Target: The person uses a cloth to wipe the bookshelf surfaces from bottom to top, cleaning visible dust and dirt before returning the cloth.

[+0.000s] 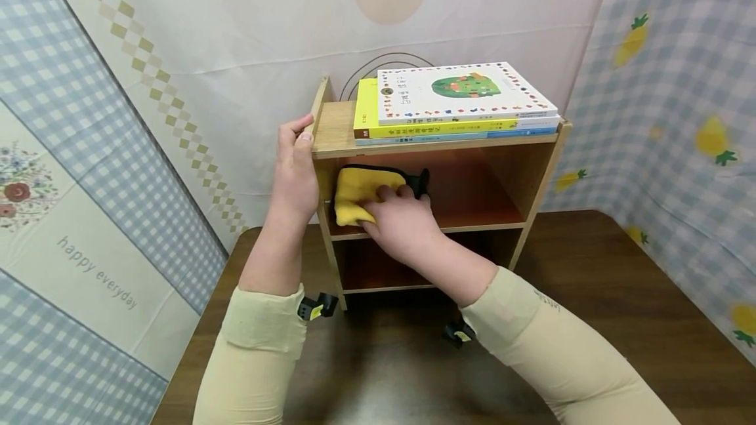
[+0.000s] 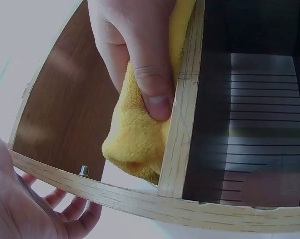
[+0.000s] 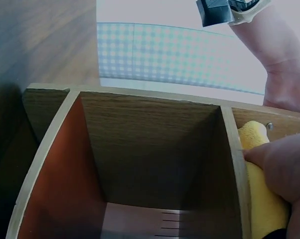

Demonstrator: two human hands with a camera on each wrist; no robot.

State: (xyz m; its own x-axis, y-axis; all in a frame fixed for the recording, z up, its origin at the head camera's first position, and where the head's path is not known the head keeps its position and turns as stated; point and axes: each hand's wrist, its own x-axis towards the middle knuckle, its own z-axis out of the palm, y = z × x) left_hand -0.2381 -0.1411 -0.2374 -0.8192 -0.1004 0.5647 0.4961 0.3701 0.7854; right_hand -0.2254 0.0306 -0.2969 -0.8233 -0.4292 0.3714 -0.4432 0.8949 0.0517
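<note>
A yellow cloth (image 1: 356,190) with a dark edge lies on the upper inside shelf of a small wooden bookshelf (image 1: 428,148), at its left end. My right hand (image 1: 404,218) grips the cloth, its thumb pressing near the shelf's front edge in the left wrist view. With my left hand (image 1: 295,166) I hold the left side panel of the bookshelf near its top; in the left wrist view its fingers (image 2: 73,206) reach around the outside of the panel. The cloth's far part is hidden behind my right hand.
A stack of books (image 1: 457,107), white on top with yellow and blue below, lies on the bookshelf's top. A lower compartment (image 1: 384,272) is under the cloth's shelf. The bookshelf stands on a dark wooden table (image 1: 579,281), with a patterned curtain (image 1: 248,31) behind.
</note>
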